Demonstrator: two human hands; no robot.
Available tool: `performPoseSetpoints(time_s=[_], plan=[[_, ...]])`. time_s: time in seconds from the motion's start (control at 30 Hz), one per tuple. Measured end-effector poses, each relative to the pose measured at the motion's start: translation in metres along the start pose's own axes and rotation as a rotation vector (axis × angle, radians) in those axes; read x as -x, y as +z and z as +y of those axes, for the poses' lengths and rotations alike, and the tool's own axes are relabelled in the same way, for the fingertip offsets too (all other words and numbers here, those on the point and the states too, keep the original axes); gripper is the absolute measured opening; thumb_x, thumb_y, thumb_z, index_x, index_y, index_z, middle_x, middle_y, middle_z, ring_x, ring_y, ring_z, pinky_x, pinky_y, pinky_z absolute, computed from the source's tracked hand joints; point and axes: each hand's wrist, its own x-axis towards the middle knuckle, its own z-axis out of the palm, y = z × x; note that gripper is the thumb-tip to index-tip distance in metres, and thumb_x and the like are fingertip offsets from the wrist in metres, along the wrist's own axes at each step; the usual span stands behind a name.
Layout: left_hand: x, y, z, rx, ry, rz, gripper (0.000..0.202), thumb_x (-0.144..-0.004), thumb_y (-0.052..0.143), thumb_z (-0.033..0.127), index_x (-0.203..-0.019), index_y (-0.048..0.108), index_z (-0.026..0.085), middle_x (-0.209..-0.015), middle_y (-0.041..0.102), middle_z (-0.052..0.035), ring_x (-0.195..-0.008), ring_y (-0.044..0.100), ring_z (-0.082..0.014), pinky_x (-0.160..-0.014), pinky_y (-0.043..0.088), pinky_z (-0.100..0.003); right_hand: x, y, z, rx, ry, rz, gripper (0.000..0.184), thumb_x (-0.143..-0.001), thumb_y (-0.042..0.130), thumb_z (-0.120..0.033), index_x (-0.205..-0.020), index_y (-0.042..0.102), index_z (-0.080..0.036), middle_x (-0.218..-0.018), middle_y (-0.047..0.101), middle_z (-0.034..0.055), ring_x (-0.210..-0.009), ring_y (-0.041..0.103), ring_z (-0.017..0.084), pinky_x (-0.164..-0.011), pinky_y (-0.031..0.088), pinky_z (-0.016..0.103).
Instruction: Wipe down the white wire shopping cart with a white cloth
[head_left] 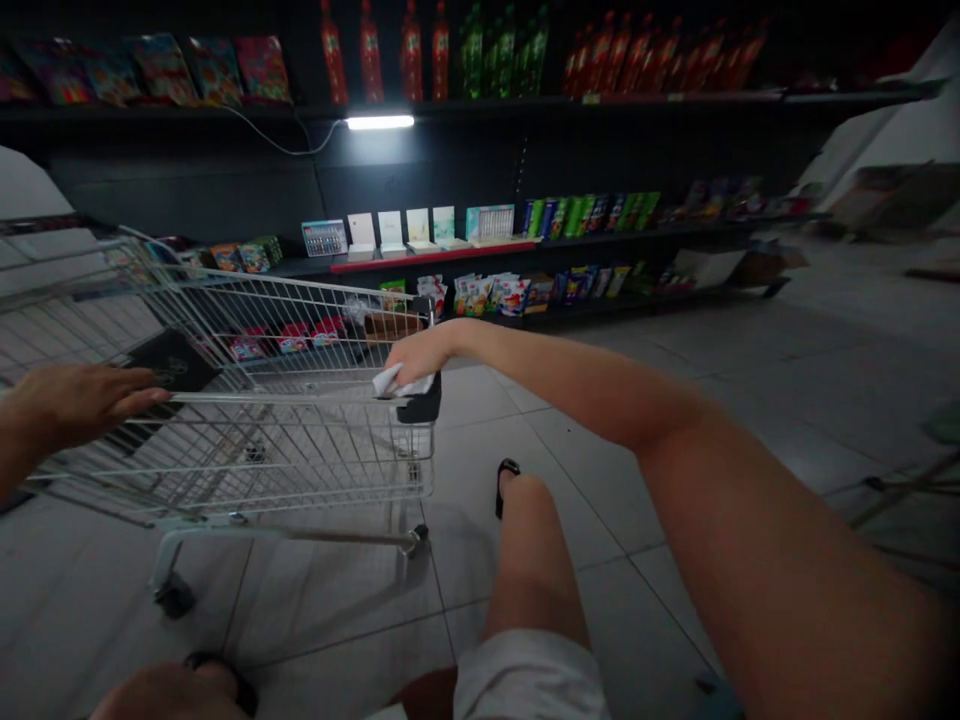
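Beside a wire shopping cart [259, 398], on pale tiled floor [540, 540], person bent low with a bare knee forward and a black sandal [508, 466] showing beyond it. Right hand [421, 350] reaches across to the cart's near corner, fingers closed round a white cloth [388, 380], possibly tissue; part of it pokes out past the knuckles, lying against the top rim just above a black corner cap [421, 405]. Left hand [86, 400] lies over the same near-side rim, far to the left, fingers together and pointing toward the corner; how firmly it grips, cannot tell, the underside being hidden. Dark panel [176, 360] slants near that hand, on the cart's left part. Step in hand, by my reading: wiping down the rim, currently at its corner end, with the left hand likely steadying the frame. Next move would call for light pressure with the cloth bunched under the fingers, following the bend of the corner cap, and enough counter-hold on the left that the casters [174, 595] do not let the cart roll. Behind, stocked shelving under a lit tube lamp [380, 122]; neither hand near it
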Motion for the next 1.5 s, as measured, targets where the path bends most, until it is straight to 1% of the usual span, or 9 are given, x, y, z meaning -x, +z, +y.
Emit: performPoseSetpoints(time_s=[0.1, 0.2, 0.3, 0.47, 0.67, 0.93, 1.07, 1.37, 1.5], plan=[[0.01, -0.003, 0.012, -0.132, 0.051, 0.062, 0.084, -0.08, 0.013, 0.081, -0.109, 0.062, 0.019, -0.11, 0.071, -0.0114, -0.096, 0.064, -0.0265, -0.081, 0.041, -0.033, 0.004, 0.003, -0.002, -0.301, -0.108, 0.231, 0.012, -0.066, 0.054, -0.011, -0.072, 0.064, -0.012, -0.061, 0.058, -0.0022, -0.054, 0.049, 0.007, -0.054, 0.036, 0.02], [0.019, -0.011, 0.07, -0.085, 0.206, 0.173, 0.068, -0.089, 0.021, 0.065, -0.118, 0.059, 0.016, -0.121, 0.067, -0.0142, -0.107, 0.061, -0.0252, -0.088, 0.041, -0.032, 0.006, 0.034, 0.0, -0.52, -0.232, 0.763, 0.016, -0.075, 0.046, -0.018, -0.08, 0.061, -0.015, -0.07, 0.059, -0.0002, -0.06, 0.052, 0.009, -0.061, 0.042, 0.023], [0.022, -0.023, 0.151, -0.009, 0.36, 0.152, 0.058, -0.095, 0.015, 0.051, -0.099, 0.063, 0.019, -0.098, 0.07, -0.0112, -0.092, 0.063, -0.0218, -0.077, 0.042, -0.031, 0.005, 0.093, 0.004, -0.369, -0.358, 1.253, 0.023, -0.081, 0.047, -0.026, -0.096, 0.063, -0.021, -0.09, 0.064, 0.0045, -0.081, 0.06, 0.016, -0.08, 0.049, 0.033], [0.008, -0.029, 0.236, 0.297, 0.465, 0.1, 0.047, -0.095, 0.023, 0.046, -0.087, 0.061, 0.019, -0.087, 0.071, -0.0076, -0.078, 0.064, -0.0181, -0.071, 0.043, -0.029, -0.019, 0.202, 0.019, 0.036, -0.357, 1.47, 0.024, -0.079, 0.061, -0.034, -0.101, 0.068, -0.03, -0.11, 0.06, 0.0093, -0.107, 0.057, 0.026, -0.099, 0.046, 0.048], [-0.015, -0.013, 0.232, 0.45, 0.478, -0.174, 0.051, -0.094, 0.025, 0.047, -0.086, 0.065, 0.016, -0.081, 0.072, -0.0087, -0.076, 0.065, -0.0177, -0.074, 0.046, -0.028, -0.044, 0.259, 0.028, -0.033, -0.457, 1.375, 0.024, -0.087, 0.052, -0.027, -0.106, 0.067, -0.026, -0.107, 0.056, 0.0101, -0.103, 0.058, 0.021, -0.087, 0.055, 0.038], [-0.023, -0.009, 0.22, 0.403, 0.481, -0.205, 0.047, -0.091, 0.027, 0.046, -0.08, 0.063, 0.018, -0.081, 0.071, -0.0078, -0.073, 0.063, -0.0169, -0.071, 0.046, -0.028, -0.053, 0.175, 0.025, -0.007, -0.33, 1.464, 0.027, -0.08, 0.058, -0.023, -0.104, 0.068, -0.027, -0.115, 0.054, 0.0094, -0.111, 0.053, 0.025, -0.099, 0.048, 0.043], [-0.021, -0.009, 0.222, 0.418, 0.466, -0.229, 0.047, -0.09, 0.027, 0.045, -0.076, 0.061, 0.017, -0.076, 0.069, -0.0083, -0.071, 0.062, -0.0169, -0.071, 0.047, -0.028, -0.062, 0.171, 0.018, -0.186, -0.123, 1.632, 0.039, -0.083, 0.048, -0.013, -0.12, 0.061, -0.02, -0.122, 0.047, 0.0138, -0.119, 0.048, 0.026, -0.104, 0.044, 0.043], [-0.012, -0.008, 0.215, 0.464, 0.438, -0.206, 0.05, -0.091, 0.028, 0.048, -0.076, 0.063, 0.015, -0.076, 0.069, -0.007, -0.071, 0.062, -0.0162, -0.071, 0.046, -0.027, -0.051, 0.214, -0.008, -0.227, -0.352, 1.735, 0.031, -0.088, 0.047, -0.018, -0.118, 0.055, -0.023, -0.112, 0.052, 0.0088, -0.107, 0.054, 0.02, -0.093, 0.049, 0.038], [-0.013, -0.008, 0.214, 0.456, 0.45, -0.189, 0.05, -0.091, 0.028, 0.047, -0.076, 0.064, 0.016, -0.076, 0.069, -0.0065, -0.071, 0.062, -0.0161, -0.07, 0.046, -0.027, -0.052, 0.231, -0.01, 0.082, -0.582, 1.672, 0.02, -0.09, 0.051, -0.03, -0.107, 0.061, -0.025, -0.111, 0.05, 0.0086, -0.105, 0.05, 0.021, -0.089, 0.049, 0.037]])
